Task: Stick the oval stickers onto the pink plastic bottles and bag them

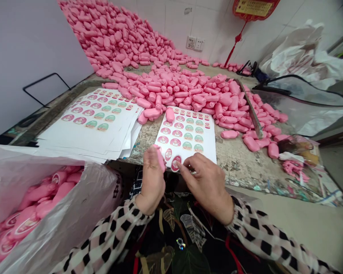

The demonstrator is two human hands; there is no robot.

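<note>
**Pink soap bar (pixel 160 158) and oval label (pixel 176 163), close together**

At the far left stands an open bag of clear plastic (pixel 54 201), and pink bars with oval labels (pixel 20 224) lie inside it. Next, on the worn bench (pixel 234 163), is a stack of white sheets (pixel 88 129) printed with rows of labels. The left hand (pixel 153 182), in a checked sleeve (pixel 108 239), holds the pink soap bar upright: thumb and fingers are together and clamped on it. This bar stays just beside the lower edge of a single label sheet (pixel 185 133), and the oval label sits at the bottom of that sheet. The right hand (pixel 205 186) is at the same label — its fingertips (pixel 185 163) touch the label's right edge, but I cannot tell if they clamp it. Behind the sheet, a large heap of unlabelled pink bars (pixel 171 89) spreads across the bench up to the tiled wall (pixel 214 23). Further right, a long metal strip (pixel 253 110) lies among the bars, and crumpled plastic bags (pixel 303 57) rest beyond it — near the wall.
</note>
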